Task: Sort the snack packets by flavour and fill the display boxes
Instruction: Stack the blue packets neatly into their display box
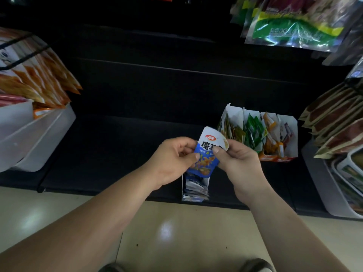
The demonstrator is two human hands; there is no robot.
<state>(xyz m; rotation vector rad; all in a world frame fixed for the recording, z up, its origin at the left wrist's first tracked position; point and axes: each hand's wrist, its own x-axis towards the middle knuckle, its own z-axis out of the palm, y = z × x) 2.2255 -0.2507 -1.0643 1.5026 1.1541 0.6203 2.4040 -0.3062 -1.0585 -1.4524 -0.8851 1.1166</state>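
Both hands hold a small stack of blue-and-white snack packets [208, 154] above the dark shelf. My left hand [172, 160] pinches the stack's left edge between thumb and fingers. My right hand [237, 161] grips its upper right corner, thumb on the front packet. Directly beneath stands a narrow blue-and-white display box [193, 190] at the shelf's front edge, holding more blue packets. Behind my right hand sits a wider display box [290, 134] with an orange front, its sections filled with yellow, green, orange and red packets.
White bins [39, 138] with orange packets stand at the left. Brown pouches [337, 122] and white trays [334, 193] fill the right side. Green-labelled bags [294, 28] hang at the upper right. The dark shelf [117, 150] stretches between them, with pale floor [167, 232] below.
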